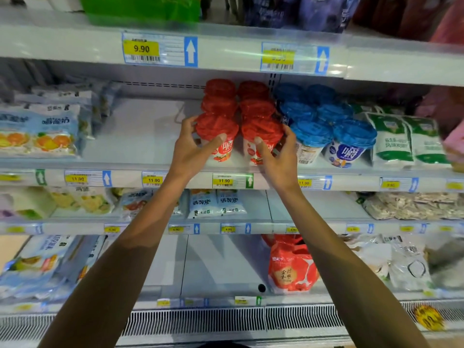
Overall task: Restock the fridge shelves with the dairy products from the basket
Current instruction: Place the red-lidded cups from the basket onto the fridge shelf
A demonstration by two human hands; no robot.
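Note:
A pack of red-lidded yogurt cups [239, 114] stands on the second fridge shelf [130, 165], wrapped in clear film, two columns running front to back. My left hand [193, 146] grips the front left cup, thumb on its label and fingers curled round its left side. My right hand [277, 151] grips the front right cup, thumb on the label and fingers round its right side. The basket is out of view.
Blue-lidded yogurt cups [326, 126] stand touching the red pack on the right, then green-and-white pouches [406, 141]. Fruit yogurt bags [40, 129] lie at the left, with bare shelf between them and the red pack. A red bag [291, 264] sits two shelves lower.

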